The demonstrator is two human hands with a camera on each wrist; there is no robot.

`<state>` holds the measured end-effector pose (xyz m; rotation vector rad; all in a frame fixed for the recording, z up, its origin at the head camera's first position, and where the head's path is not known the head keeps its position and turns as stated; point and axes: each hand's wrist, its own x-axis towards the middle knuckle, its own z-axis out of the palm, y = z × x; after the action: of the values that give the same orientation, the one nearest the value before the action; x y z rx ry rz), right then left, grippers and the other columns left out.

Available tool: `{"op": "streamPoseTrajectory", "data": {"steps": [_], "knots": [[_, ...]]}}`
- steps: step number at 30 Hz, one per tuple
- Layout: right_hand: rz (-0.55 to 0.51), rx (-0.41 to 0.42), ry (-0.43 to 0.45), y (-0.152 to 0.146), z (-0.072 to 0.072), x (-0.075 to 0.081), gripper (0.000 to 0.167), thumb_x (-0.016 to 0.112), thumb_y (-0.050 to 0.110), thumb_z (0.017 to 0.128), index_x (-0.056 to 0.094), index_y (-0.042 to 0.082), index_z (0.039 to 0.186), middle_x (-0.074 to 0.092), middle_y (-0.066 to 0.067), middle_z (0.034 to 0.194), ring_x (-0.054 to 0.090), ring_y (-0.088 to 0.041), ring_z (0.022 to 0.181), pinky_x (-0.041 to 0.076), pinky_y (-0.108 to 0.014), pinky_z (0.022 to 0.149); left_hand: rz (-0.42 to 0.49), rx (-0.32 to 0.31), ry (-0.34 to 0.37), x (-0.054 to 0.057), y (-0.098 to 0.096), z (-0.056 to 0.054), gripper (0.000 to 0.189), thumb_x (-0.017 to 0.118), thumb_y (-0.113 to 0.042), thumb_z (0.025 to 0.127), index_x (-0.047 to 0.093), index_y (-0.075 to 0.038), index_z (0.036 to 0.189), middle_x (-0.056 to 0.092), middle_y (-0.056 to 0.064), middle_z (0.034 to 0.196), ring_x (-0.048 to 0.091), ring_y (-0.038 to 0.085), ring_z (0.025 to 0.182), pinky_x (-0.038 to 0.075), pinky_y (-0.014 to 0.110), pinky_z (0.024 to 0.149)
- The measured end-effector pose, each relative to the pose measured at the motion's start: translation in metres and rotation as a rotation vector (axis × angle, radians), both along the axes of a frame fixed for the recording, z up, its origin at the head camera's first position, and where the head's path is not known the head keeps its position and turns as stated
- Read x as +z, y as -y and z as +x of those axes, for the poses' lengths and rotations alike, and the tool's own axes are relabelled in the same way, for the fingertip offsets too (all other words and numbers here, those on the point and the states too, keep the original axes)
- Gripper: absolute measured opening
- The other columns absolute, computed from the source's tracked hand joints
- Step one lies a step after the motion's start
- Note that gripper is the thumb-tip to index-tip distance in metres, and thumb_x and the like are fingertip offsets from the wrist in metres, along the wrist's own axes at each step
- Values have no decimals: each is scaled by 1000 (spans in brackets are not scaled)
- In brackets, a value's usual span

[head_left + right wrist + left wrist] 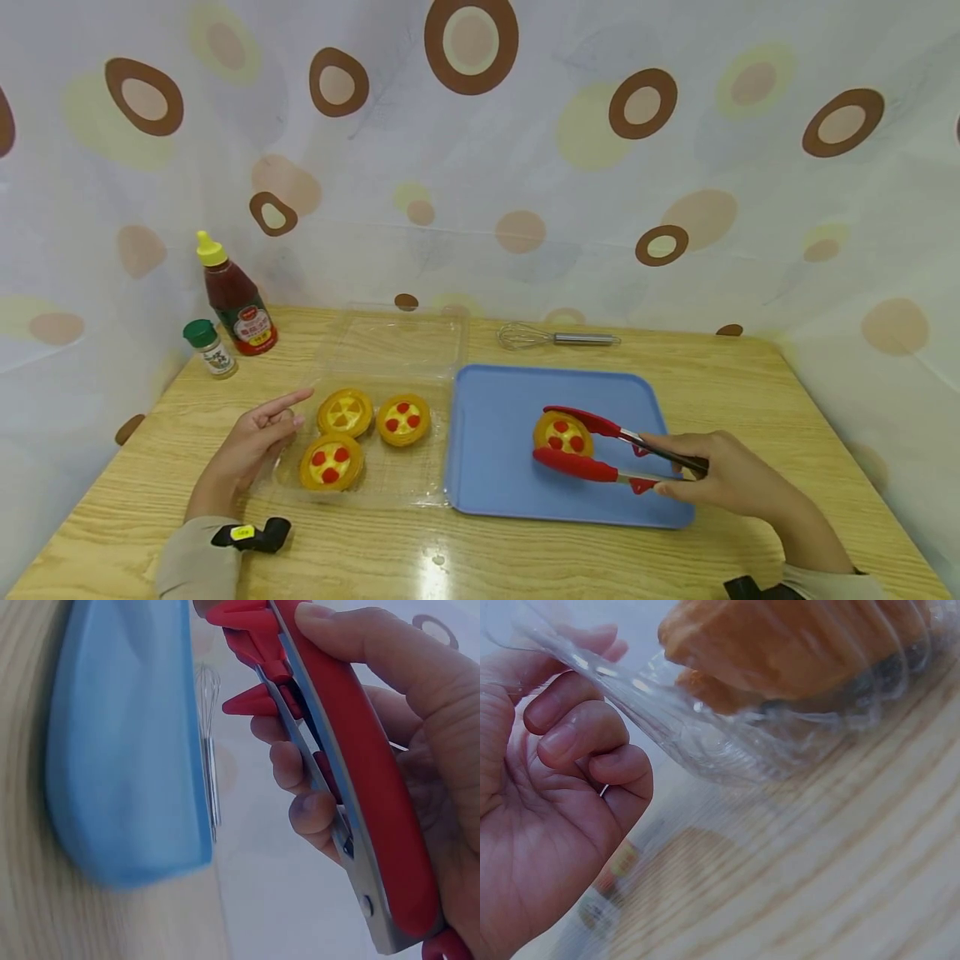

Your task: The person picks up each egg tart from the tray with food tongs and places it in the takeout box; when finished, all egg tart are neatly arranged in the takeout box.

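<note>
My right hand (731, 475) grips red-tipped metal tongs (367, 795) around the handles. Their red heads lie on either side of a small round tart (561, 435) with red toppings, over the blue tray (495, 475). My left hand (251, 446) is at the left rim of a clear plastic clamshell box (397, 492), the forefinger extended and the other fingers curled in the left wrist view, with the box edge held at the thumb. Inside the box sit two red-topped tarts (403, 420) and one with yellow wedges (345, 412).
Behind the tray lies a wire whisk (558, 337). A sauce bottle (240, 304) with a yellow cap and a green-lidded shaker (210, 348) stand at the back left. The box's lid (397, 342) lies folded back toward the patterned curtain (480, 167).
</note>
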<state>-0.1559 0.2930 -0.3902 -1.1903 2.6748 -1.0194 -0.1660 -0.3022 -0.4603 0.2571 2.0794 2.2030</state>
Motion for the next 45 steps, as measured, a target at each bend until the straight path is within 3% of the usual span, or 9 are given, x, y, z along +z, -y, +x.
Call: {"op": "streamPoseTrajectory", "data": {"steps": [7,9,14,16,22,27,35,41,45], "knots": [[-44,58,29,30,-11,6,52,75,12,80,58,3,129,42,13,63,27,7,53,32,-14,44,-2,-5,-5,0,1,-1,38,51,-4,97,62,-28,124,31,0,64,26,20,55,19,35,54],[-48,74,23,38,-14,7,52,75,13,80,58,2,128,49,12,66,26,7,52,31,-14,44,-11,1,2,0,1,-1,37,52,-5,97,62,-28,124,31,0,64,28,20,55,20,35,54],[-39,115,16,60,-23,11,52,74,16,82,57,3,130,65,6,94,26,6,52,31,-14,45,-23,9,14,1,0,0,37,52,-6,97,62,-29,125,32,0,63,30,19,54,21,33,52],[-39,134,22,70,-25,13,52,74,17,83,57,3,130,66,3,95,27,5,53,31,-15,46,-26,12,16,1,0,0,37,52,-6,97,62,-29,125,32,0,63,30,19,54,22,33,52],[-20,178,9,100,-31,19,51,75,21,82,59,2,128,59,8,76,30,3,52,30,-16,45,-26,16,21,1,0,1,38,52,-6,97,62,-30,124,30,1,63,30,19,54,22,33,53],[19,196,74,123,-36,22,53,74,27,83,59,6,129,55,10,73,34,0,53,31,-17,46,-33,18,26,2,0,0,37,52,-7,97,61,-29,125,31,1,63,32,18,54,24,31,51],[92,249,98,151,-44,25,54,73,27,83,57,7,131,59,7,77,34,-1,55,30,-18,48,-18,2,8,3,1,-1,37,52,-6,97,62,-28,125,31,1,63,32,18,54,24,32,51],[154,296,115,169,-49,27,53,72,25,85,56,6,132,66,-5,93,26,-2,52,26,-20,50,-7,-14,-7,1,1,-1,38,50,-5,97,62,-27,125,32,1,63,32,19,55,22,34,53],[192,328,105,177,-53,27,52,71,24,85,56,5,131,68,-3,99,28,-2,53,28,-20,51,1,-18,-10,0,1,-1,38,50,-4,97,62,-27,125,32,1,63,31,18,55,21,34,54]]}}
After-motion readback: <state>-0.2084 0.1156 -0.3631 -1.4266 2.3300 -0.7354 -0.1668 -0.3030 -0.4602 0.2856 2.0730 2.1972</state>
